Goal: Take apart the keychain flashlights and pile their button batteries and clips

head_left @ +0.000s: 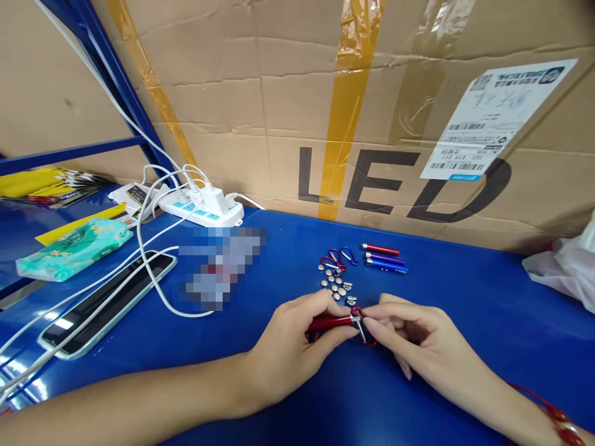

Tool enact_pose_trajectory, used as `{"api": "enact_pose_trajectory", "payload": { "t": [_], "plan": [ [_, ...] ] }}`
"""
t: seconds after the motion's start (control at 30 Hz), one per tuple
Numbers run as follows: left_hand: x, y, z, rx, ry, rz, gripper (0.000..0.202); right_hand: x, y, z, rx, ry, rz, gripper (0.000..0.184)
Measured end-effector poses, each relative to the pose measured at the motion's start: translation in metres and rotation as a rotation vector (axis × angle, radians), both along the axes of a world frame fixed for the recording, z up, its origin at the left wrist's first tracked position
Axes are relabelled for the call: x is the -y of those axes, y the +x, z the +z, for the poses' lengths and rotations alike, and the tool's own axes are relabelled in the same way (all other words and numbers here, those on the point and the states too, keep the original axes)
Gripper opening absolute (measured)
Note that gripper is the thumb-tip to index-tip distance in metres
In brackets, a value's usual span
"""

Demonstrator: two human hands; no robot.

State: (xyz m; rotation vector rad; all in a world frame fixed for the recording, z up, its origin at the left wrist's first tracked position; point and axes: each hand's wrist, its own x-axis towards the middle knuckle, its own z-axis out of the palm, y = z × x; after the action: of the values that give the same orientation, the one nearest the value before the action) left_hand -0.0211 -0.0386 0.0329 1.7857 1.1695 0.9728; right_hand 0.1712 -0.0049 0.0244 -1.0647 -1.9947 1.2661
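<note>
My left hand (297, 347) is closed around a slim red metal tube (329, 323), its silvery end pointing right. Between the fingertips of my right hand (413, 334) is a small red carabiner (369, 337) with a silver gate. The carabiner meets the tube's silvery end; whether it is hooked on there I cannot tell. Just beyond my hands lie several small round silver caps (335, 287) and small metal clips (352, 300). Behind them are more carabiners (348, 256), red, purple and blue. Three tubes lie side by side to their right: red (380, 249), purple (383, 258) and blue (387, 266).
A large cardboard box (279, 93) marked LED closes off the back of the blue table (441, 279). At left are a white power strip (204, 207), trailing cables, a phone (109, 303) and a green tissue pack (77, 248). A white plastic bag (564, 266) sits at right.
</note>
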Motion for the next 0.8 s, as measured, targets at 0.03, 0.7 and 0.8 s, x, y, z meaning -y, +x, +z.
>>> {"api": "enact_pose_trajectory", "payload": {
  "t": [0.03,0.7,0.8],
  "plan": [
    [0.0001,0.0004,0.0013,-0.030,0.013,-0.013,0.016,0.0002,-0.0003,-0.0001,-0.030,-0.029,-0.012,0.032],
    [-0.0007,0.0015,0.0023,-0.213,-0.076,-0.074,0.017,0.0054,0.0013,-0.0079,-0.106,-0.124,-0.053,0.029],
    [-0.0023,0.0015,0.0018,-0.214,-0.102,-0.041,0.022,0.0048,0.0017,-0.0082,-0.123,-0.178,-0.047,0.029]
  ]
}}
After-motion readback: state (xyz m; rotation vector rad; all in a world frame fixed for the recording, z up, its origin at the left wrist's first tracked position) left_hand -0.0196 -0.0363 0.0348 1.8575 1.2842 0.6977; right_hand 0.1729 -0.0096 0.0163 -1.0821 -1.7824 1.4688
